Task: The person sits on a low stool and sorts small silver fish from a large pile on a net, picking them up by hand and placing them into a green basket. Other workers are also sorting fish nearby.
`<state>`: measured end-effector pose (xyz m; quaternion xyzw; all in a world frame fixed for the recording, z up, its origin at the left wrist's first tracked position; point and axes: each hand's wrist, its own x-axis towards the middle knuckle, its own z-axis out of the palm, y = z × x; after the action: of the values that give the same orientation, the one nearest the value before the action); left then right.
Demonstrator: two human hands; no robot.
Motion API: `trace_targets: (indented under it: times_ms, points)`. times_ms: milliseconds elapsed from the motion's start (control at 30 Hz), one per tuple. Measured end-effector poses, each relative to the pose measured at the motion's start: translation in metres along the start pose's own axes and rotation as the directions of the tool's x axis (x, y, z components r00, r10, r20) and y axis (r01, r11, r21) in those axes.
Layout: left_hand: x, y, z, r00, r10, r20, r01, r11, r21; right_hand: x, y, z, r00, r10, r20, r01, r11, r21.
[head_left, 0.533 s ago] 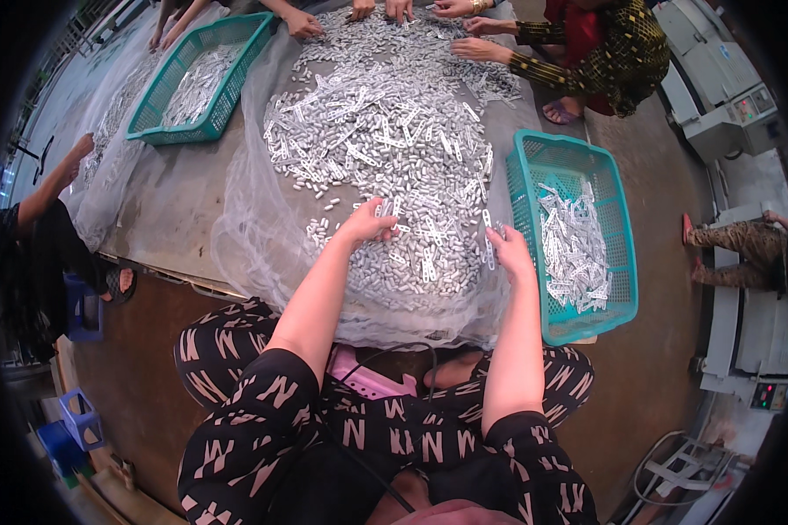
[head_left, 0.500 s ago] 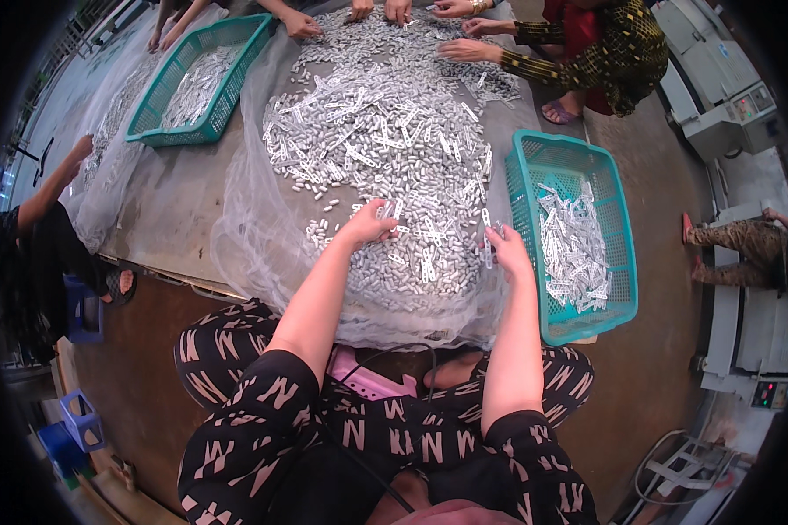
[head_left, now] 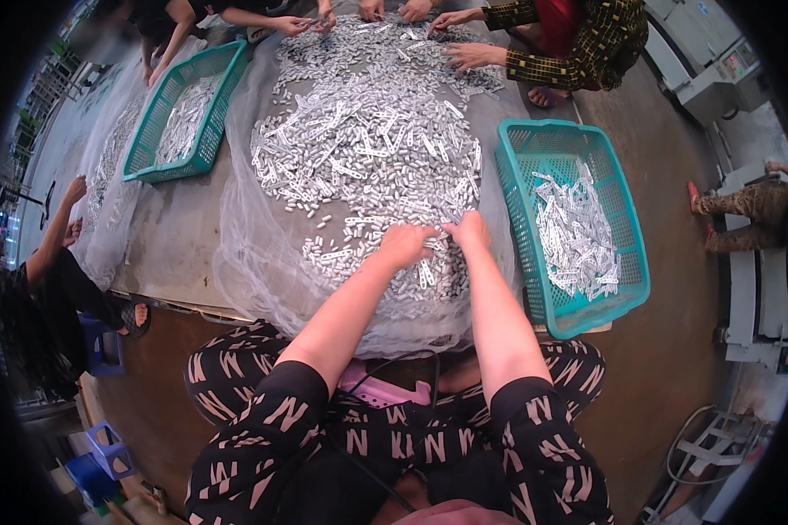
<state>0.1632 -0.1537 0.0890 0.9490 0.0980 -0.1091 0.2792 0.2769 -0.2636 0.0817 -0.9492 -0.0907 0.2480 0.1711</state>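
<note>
A wide pile of small silver cylindrical pieces (head_left: 324, 140) lies before me, mixed with flat perforated metal strips (head_left: 426, 273). Close together over its near part are both hands. My left hand (head_left: 404, 246) is closed, fingertips pointing toward the right hand; what it pinches, if anything, is hidden. My right hand (head_left: 471, 230) is also closed, thumb toward the left fingertips, its content not visible. To the right stands a teal plastic basket (head_left: 569, 325) with many metal strips (head_left: 578, 232) in it.
Translucent sheeting (head_left: 254, 254) lies under and around the pile. Another teal basket (head_left: 136, 166) of strips stands at the far left. Across the pile, other people's hands (head_left: 473, 57) work among the pieces. A pink stool (head_left: 381, 391) shows by my legs; machines (head_left: 709, 79) line the right.
My right hand has moved left from beside the basket, where it held metal strips, to meet my left hand over the pile. My left hand has shifted slightly right and nearer me.
</note>
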Motion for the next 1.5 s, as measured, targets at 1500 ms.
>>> trace_targets:
  times_ms: [1500]
  points:
    - [-0.036, -0.063, -0.018, 0.982, -0.157, -0.105, 0.045, 0.735, -0.676, -0.028, 0.037, 0.018, 0.923, -0.369, -0.114, 0.354, 0.926, -0.127]
